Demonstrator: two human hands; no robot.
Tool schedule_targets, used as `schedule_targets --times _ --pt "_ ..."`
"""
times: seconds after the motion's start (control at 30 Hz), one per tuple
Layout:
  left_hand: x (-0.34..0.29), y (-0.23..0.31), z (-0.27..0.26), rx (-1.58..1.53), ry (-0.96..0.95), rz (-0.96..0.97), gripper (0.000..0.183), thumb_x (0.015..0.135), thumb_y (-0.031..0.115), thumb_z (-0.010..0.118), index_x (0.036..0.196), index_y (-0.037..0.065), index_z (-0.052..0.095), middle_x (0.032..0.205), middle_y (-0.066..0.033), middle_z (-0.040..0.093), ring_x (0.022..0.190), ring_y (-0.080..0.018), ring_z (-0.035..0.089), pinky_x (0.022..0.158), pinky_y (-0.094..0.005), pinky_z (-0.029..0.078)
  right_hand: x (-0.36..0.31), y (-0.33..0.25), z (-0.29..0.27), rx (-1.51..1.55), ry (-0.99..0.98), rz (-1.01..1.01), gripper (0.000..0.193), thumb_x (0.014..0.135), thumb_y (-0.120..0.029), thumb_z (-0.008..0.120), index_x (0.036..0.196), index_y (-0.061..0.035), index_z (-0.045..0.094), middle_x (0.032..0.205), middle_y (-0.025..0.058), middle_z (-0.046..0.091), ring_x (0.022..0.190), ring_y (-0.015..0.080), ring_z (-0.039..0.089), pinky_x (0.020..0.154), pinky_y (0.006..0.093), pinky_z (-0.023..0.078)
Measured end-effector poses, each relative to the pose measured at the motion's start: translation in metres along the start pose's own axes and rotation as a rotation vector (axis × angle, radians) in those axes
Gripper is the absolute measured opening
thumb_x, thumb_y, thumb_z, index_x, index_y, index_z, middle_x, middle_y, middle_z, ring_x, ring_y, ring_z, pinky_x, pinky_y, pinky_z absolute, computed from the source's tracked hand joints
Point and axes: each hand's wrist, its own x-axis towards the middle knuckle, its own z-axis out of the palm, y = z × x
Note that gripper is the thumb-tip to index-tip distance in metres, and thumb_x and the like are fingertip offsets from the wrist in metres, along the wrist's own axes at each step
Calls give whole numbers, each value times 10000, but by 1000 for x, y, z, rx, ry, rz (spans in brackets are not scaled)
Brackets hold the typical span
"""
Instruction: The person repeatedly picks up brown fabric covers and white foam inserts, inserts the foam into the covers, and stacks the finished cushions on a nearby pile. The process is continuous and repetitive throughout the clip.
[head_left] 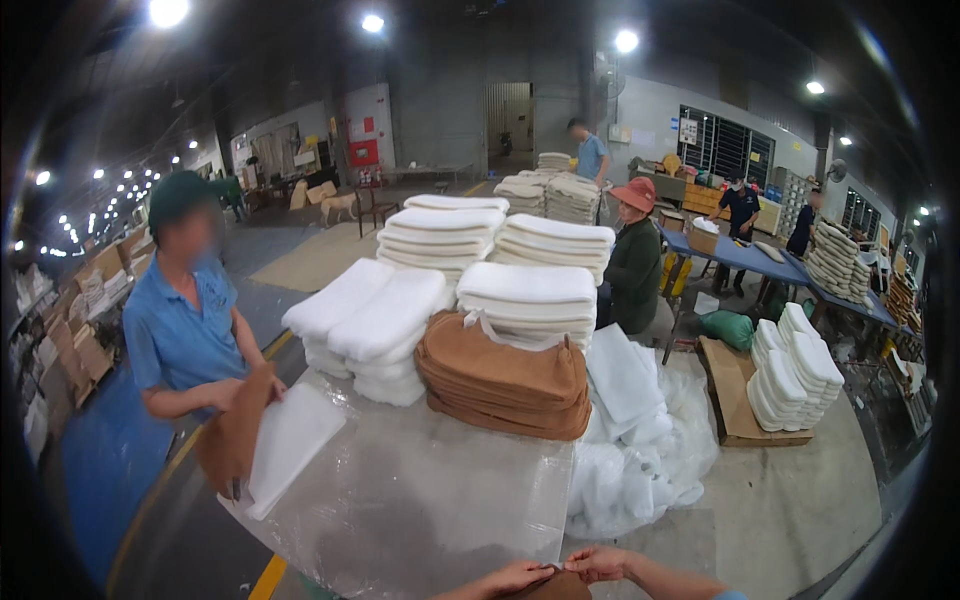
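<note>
At the bottom edge, my left hand [520, 575] and my right hand [597, 563] come close together, fingers pinched on the edge of a brown fabric cover [553, 588]. Most of that cover falls below the picture. Beyond them, a plastic-covered table [440, 490] carries a stack of folded brown covers [503, 385]. Behind and beside this stack stand several piles of thick white cushion pads [380, 310]. Across the table's left end, a co-worker in a blue shirt [185, 320] holds another brown cover [232, 430] next to a white pad [295, 440].
Crumpled clear plastic [640, 470] lies right of the brown stack. Farther right, white pads [795, 370] rest on cardboard [735, 395] beside a green bag [727, 328]. A person in a red hat [632, 250] is behind the piles. Blue tables [770, 262] and other people stand beyond.
</note>
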Motion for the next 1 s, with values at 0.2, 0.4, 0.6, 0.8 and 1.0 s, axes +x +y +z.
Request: schedule_targets --times 0.2,0.4,0.6,0.8,1.0 --pt "-1 13 1 443 129 31 588 1072 567 490 1077 32 735 944 -204 734 872 -327 699 823 -465 523 12 19 -1 -95 197 -130 126 1053 -245 694 1048 -119 701 914 -37 672 806 92 619 693 300 517" --pt "10 -1 17 599 343 52 552 1077 525 458 1096 46 731 1082 -249 739 1028 -467 699 878 -562 530 22 40 14 -540 709 -223 206 1023 -252 702 1009 -47 710 859 36 703 771 152 637 685 338 528" --pt "36 -9 18 566 320 -98 535 1083 506 455 1145 50 729 1092 -280 725 1043 -486 686 897 -571 528 33 42 -1 -686 808 -157 280 981 -292 733 970 -13 709 845 82 726 778 162 643 712 369 543" --pt "46 -11 9 547 309 -184 563 1086 515 419 1138 55 740 1115 -275 727 1064 -485 686 915 -586 525 56 47 -18 -581 753 -125 297 968 -312 718 974 -16 731 891 135 756 822 211 692 760 396 551" --pt "56 -23 -1 578 345 -186 540 1086 485 398 1150 73 741 1139 -287 713 1087 -489 681 965 -579 514 76 47 -31 -543 662 -91 171 970 -224 661 987 -65 721 891 47 739 831 148 654 770 358 541"
